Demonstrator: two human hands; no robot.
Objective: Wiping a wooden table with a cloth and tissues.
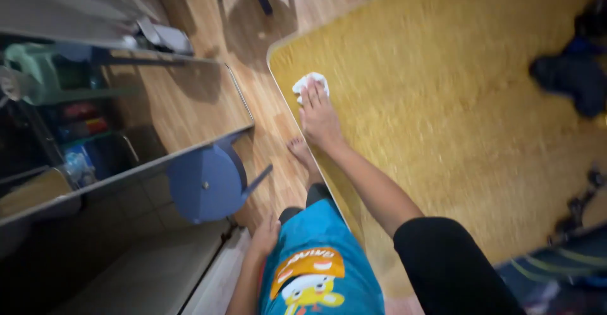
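Right hand (319, 118) presses a white cloth (310, 84) with flat fingers on the yellow tabletop (455, 100) above wooden floor (190, 100); left hand (265, 234) rests open.

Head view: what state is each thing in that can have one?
White cloth: crumpled, pressed on the table near its corner under the right hand.
Yellow table: dark items lie on its far side.
Blue chair: upright on the wood floor.
Left hand: holds nothing, rests at the hip.

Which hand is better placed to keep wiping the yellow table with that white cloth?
Probably the right hand: it lies on the cloth at the table corner. The left hand hangs by the thigh.
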